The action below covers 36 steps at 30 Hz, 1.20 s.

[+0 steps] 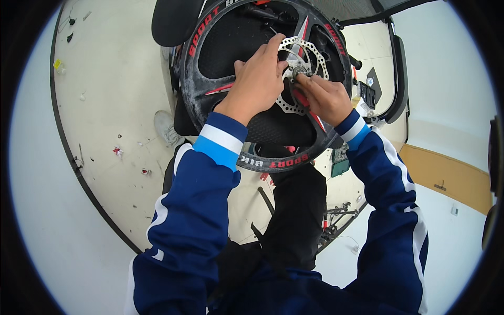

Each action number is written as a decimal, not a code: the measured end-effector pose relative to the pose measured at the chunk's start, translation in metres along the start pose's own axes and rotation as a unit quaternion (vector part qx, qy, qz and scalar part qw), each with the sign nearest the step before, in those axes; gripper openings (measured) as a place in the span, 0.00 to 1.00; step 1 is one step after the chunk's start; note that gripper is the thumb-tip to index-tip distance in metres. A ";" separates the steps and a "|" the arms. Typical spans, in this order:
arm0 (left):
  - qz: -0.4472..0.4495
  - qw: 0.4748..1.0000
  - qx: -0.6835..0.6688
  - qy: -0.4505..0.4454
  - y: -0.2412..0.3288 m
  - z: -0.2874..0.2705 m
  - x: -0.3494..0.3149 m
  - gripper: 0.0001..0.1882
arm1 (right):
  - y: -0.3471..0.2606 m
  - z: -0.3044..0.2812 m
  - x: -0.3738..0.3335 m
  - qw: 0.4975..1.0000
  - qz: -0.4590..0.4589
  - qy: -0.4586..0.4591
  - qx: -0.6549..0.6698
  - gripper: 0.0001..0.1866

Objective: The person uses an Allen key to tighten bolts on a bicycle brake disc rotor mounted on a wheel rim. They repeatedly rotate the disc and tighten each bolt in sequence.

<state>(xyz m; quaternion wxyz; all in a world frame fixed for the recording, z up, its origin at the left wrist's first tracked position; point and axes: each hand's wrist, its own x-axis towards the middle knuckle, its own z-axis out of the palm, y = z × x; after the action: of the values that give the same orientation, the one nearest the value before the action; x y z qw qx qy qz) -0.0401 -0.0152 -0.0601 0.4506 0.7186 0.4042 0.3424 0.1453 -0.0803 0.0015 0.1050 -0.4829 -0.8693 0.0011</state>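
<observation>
The wheel [189, 89] lies in front of you, its broad spokes grey-black with red and white accents, and a drilled silver brake disc [325, 67] faces up at its hub [299, 72]. Your left hand [257, 79] is half curled over the disc's left side, fingertips at its edge; you can't tell here whether they grip it or only rest there. Your right hand [326, 97] has its fingers drawn together at the hub, hiding whatever small part may be between them.

Beneath the wheel, between the spokes, you can see a black textured surface [268, 131]. A black rounded pad [176, 22] stands at its upper left, and a black curved armrest [400, 79] is off to the right.

Around you spreads a pale floor [105, 105], lightly littered: a yellow scrap [58, 64] near the dark skirting [53, 52], and red-and-white bits [117, 151] closer in. A grey shoe [167, 128] shows left of the wheel, a green case [340, 163] lies below its right side, and thin dark metal parts [340, 211] sit farther down. Pale walls [446, 68] enclose the room, with a brown door [449, 173] at the right.
</observation>
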 end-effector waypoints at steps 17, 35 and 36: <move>-0.027 0.999 -0.029 -0.037 0.000 -0.007 0.004 0.28 | 0.030 -0.036 0.050 0.982 0.066 -0.094 0.149 0.10; -0.010 0.999 0.025 -0.029 0.016 -0.009 -0.004 0.29 | 0.064 -0.035 0.061 0.964 -0.207 -0.146 0.083 0.18; -0.012 0.999 0.009 -0.028 0.016 -0.009 -0.004 0.29 | 0.065 -0.034 0.061 0.961 -0.230 -0.138 0.071 0.18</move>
<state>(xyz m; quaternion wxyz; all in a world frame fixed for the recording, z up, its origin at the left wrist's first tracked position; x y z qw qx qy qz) -0.0451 -0.0192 -0.0426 0.4593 0.7271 0.4030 0.3130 0.1747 0.0023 0.0395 0.0151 -0.2563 -0.9607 0.1055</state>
